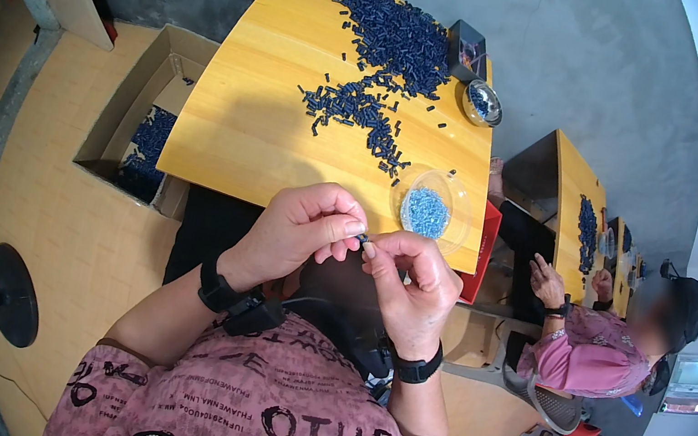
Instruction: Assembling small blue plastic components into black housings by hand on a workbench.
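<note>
Left hand and right hand: in both, we pinch one small dark piece at the near edge of the table; bare wood lies leftward. We see blue bits in a clear bowl rightward, dark pieces in a floor carton.
</note>
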The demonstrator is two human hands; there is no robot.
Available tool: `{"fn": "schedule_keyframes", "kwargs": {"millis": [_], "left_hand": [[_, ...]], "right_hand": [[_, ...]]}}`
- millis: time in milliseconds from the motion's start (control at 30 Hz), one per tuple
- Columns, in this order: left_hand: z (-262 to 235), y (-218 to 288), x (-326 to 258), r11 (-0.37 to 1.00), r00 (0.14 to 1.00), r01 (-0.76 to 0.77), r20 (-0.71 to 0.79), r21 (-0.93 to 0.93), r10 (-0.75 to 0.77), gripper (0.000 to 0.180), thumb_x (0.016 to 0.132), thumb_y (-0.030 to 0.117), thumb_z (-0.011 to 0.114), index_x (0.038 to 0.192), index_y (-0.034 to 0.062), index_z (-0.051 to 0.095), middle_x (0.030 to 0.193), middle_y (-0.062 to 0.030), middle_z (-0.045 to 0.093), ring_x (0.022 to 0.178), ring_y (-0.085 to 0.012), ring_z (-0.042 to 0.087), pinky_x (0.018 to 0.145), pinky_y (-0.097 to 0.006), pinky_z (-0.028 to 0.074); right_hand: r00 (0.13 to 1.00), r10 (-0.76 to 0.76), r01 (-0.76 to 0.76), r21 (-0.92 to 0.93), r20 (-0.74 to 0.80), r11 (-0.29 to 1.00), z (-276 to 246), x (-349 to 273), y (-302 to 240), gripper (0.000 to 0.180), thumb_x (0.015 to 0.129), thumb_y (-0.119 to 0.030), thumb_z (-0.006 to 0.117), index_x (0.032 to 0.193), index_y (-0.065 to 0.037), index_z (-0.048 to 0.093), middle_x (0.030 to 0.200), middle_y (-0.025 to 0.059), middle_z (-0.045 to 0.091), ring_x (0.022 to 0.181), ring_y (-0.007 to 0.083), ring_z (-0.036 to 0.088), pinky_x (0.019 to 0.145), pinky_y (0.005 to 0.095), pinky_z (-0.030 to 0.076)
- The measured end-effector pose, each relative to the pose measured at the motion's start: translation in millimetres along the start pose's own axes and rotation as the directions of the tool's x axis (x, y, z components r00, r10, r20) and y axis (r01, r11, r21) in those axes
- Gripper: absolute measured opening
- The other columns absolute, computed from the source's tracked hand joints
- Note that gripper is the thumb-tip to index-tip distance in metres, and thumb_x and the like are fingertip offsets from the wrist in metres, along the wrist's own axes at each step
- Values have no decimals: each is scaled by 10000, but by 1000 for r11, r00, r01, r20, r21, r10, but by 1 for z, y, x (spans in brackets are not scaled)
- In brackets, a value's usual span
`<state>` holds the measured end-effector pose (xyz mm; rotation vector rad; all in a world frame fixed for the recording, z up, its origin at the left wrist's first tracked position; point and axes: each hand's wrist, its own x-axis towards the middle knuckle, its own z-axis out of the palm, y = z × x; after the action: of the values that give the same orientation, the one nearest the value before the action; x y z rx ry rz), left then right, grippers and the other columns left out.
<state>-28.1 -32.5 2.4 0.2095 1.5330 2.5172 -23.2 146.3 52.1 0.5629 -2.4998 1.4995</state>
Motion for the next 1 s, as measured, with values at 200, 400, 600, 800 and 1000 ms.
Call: {"fn": "schedule_keyframes", "kwargs": {"millis": [200,400,600,800,1000], "left_hand": [[0,-1,-2,997,998,-45,50,-60,48,98,966,40,587,1018,-17,647,844,-61,666,700,-94,618,599,-205,496],[-6,-2,-7,998,995,-60,81,-16,62,169,928,-3,624,1083,-10,692,891,-50,670,753,-90,619,648,-220,514],[-7,-8,-3,977,976,-211,62,-6,211,181,929,-19,621,1076,8,722,953,-61,666,759,-105,624,659,-228,517],[-5,-9,-3,984,985,-155,65,-83,161,183,930,-14,623,1086,3,717,960,-65,659,754,-106,619,691,-239,517],[0,-8,-6,990,997,-60,35,-124,65,163,911,-20,632,1048,-11,718,923,-64,668,724,-124,616,687,-254,512]], "right_hand": [[998,39,-38,24,-52,999,3,-5,1,102,826,52,728,887,-5,670,798,78,708,678,137,677,625,253,537],[998,22,-21,15,-52,1000,2,-7,0,102,823,52,729,886,-8,676,809,77,710,691,144,678,635,254,537],[995,-103,103,-50,-10,993,2,-6,-3,148,791,73,740,896,-15,683,815,88,702,717,173,684,629,267,532],[982,-188,186,-96,-14,978,0,-2,-3,183,758,50,785,898,-21,691,824,82,699,704,184,676,619,268,527],[970,-239,243,-98,50,965,-4,1,-2,215,744,11,811,940,-21,726,870,95,691,724,193,666,613,273,527]]}}
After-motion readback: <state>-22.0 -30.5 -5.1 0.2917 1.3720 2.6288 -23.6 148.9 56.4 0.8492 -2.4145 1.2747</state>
